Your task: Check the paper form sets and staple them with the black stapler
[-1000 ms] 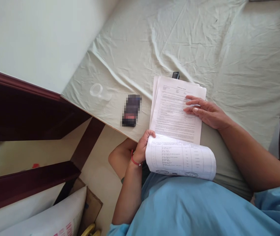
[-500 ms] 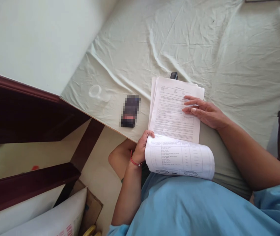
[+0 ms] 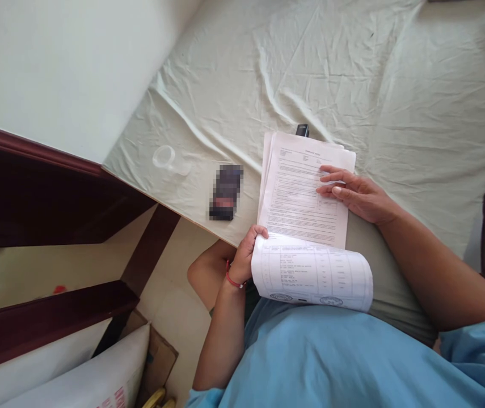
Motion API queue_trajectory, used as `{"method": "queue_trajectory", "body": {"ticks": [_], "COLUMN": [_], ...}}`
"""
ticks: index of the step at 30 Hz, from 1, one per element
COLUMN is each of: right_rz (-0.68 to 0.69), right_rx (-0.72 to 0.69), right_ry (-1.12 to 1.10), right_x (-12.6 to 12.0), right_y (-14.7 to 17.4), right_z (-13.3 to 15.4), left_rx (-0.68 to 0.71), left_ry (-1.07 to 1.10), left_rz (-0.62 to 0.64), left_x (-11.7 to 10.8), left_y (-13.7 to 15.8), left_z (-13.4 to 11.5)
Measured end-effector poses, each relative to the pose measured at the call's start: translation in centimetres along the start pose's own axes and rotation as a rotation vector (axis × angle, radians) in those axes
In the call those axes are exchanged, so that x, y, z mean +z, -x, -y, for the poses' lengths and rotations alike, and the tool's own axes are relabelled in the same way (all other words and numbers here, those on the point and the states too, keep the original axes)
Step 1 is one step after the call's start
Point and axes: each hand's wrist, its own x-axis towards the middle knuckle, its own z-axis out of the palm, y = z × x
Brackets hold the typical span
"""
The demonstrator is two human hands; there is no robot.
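A stack of printed papers point(image 3: 302, 192) lies on the pale bed sheet in front of me. Its near part, a page with a table and two round stamps point(image 3: 310, 272), curls over toward my body. My left hand point(image 3: 247, 252), with a red string on its wrist, grips the left edge of the papers at the fold, thumb on top. My right hand point(image 3: 355, 192) rests on the right side of the text page, fingers stretched out and slightly apart, holding nothing. From under the far edge of the stack pokes a small black object point(image 3: 302, 131), mostly hidden.
Left of the papers lies a dark, pixelated phone-like object point(image 3: 226, 192). A clear ring-shaped piece point(image 3: 164, 157) sits further left on the wrinkled sheet point(image 3: 344, 73). Dark red wooden framing point(image 3: 148, 249) borders the left. Below it are a white sack point(image 3: 114, 362) and cardboard point(image 3: 161, 351).
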Motion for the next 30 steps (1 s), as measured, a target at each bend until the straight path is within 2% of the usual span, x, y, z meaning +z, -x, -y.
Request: {"method": "queue_trajectory", "body": {"ticks": [13, 16, 18, 23, 26, 30], "right_rz": [-0.033, -0.061, -0.149, -0.581, -0.709, -0.751], "right_rx": [-0.027, -0.069, -0.139, -0.333, -0.302, -0.209], "right_ry": [0.007, 0.01, 0.048, 0.242, 0.361, 0.426], "right_x": [0.4, 0.6, 0.8, 0.6, -0.4, -1.5], "right_y": [0.0, -0.1, -0.2, -0.7, -1.0, -1.5], "right_z": [0.2, 0.0, 0.0, -0.1, -0.7, -1.7], "left_rx": [0.091, 0.099, 0.102, 0.097, 0.085, 0.085], "left_ry": [-0.06, -0.077, -0.08, -0.081, -0.074, -0.055], "left_rz": [-0.001, 0.01, 0.011, 0.018, 0.025, 0.033], "left_x": [0.0, -0.2, -0.2, -0.2, -0.3, -0.4], "left_y": [-0.3, -0.3, -0.2, -0.1, -0.1, -0.1], "left_z": [0.3, 0.5, 0.6, 0.6, 0.4, 0.6]}}
